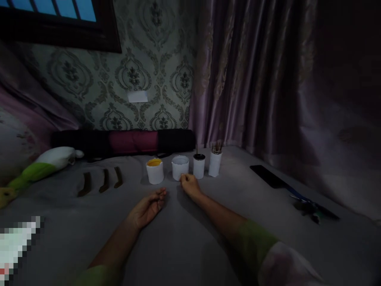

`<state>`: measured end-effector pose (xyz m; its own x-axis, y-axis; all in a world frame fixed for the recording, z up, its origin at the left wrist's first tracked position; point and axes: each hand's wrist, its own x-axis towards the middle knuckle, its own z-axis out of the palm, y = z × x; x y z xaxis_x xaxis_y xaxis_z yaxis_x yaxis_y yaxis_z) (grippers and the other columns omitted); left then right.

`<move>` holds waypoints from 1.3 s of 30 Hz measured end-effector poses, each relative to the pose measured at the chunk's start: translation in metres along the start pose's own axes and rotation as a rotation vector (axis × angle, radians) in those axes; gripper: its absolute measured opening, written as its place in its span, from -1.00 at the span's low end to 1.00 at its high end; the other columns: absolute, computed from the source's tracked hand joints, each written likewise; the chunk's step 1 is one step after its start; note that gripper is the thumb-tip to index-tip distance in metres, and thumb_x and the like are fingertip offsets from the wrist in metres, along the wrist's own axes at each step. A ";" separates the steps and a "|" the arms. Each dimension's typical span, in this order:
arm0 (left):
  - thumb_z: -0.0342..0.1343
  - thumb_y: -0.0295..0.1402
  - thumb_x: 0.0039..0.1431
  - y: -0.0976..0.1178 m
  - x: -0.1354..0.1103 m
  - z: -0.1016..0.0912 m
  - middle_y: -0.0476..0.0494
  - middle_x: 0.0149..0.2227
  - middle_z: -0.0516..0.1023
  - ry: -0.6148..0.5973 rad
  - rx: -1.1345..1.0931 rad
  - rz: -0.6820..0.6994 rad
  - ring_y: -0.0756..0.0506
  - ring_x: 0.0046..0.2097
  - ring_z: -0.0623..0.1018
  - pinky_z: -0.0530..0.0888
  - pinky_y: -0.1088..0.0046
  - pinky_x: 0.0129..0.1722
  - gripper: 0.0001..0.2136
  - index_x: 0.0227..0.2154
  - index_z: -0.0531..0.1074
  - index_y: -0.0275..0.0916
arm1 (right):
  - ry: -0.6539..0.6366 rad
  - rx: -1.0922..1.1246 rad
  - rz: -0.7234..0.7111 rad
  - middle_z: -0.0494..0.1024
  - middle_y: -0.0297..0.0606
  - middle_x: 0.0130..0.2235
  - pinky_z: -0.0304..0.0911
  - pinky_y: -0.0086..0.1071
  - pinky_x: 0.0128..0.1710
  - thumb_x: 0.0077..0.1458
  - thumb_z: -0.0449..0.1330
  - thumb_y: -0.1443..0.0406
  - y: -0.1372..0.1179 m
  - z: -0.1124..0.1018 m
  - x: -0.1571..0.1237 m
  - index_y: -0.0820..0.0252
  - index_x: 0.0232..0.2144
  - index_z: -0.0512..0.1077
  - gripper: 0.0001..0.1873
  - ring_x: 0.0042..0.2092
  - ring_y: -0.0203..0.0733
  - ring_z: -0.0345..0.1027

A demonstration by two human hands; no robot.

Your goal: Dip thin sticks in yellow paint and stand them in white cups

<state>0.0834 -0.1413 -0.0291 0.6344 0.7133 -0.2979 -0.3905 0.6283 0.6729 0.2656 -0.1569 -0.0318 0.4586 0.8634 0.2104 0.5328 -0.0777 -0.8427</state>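
Dim room, damask-patterned wallpaper, satiny purple curtain, dark-framed window (its panes blue), grey sheet.

On gry cloth: 4 wht cups, 3 brn pcs, dk roll.

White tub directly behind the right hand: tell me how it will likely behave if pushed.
The white tub looks squat and wide beside the narrow cup holding thin sticks, so it probably resists tipping. Its round shape suggests it might roll if knocked over. The grey cloth beneath shows soft creases, so the tub may drag rather than glide.
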 end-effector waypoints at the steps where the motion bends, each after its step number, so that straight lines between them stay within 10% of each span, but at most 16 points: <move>1: -0.11 -0.75 -0.03 0.000 0.000 0.000 -0.15 -0.39 0.43 0.007 0.001 0.001 0.10 -0.49 0.42 0.43 0.63 -0.51 -0.73 -0.29 0.36 -0.41 | 0.011 0.000 -0.003 0.38 -0.35 -0.61 0.07 -0.53 -0.53 0.07 -0.10 0.26 0.001 0.003 -0.002 0.22 -0.58 0.38 -0.66 -0.50 -0.34 0.27; 39: -0.08 -0.70 -0.01 -0.001 0.000 -0.001 -0.13 -0.42 0.44 0.019 -0.030 -0.010 0.10 -0.50 0.42 0.44 0.62 -0.50 -0.79 -0.36 0.39 -0.40 | 0.066 0.144 -0.080 0.36 -0.38 -0.64 0.07 -0.53 -0.52 0.08 -0.07 0.21 0.017 0.013 -0.007 0.24 -0.55 0.39 -0.66 -0.55 -0.37 0.22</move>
<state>0.0834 -0.1420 -0.0305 0.6254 0.7128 -0.3174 -0.4044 0.6440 0.6494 0.2622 -0.1574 -0.0542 0.4674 0.8287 0.3078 0.4646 0.0660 -0.8831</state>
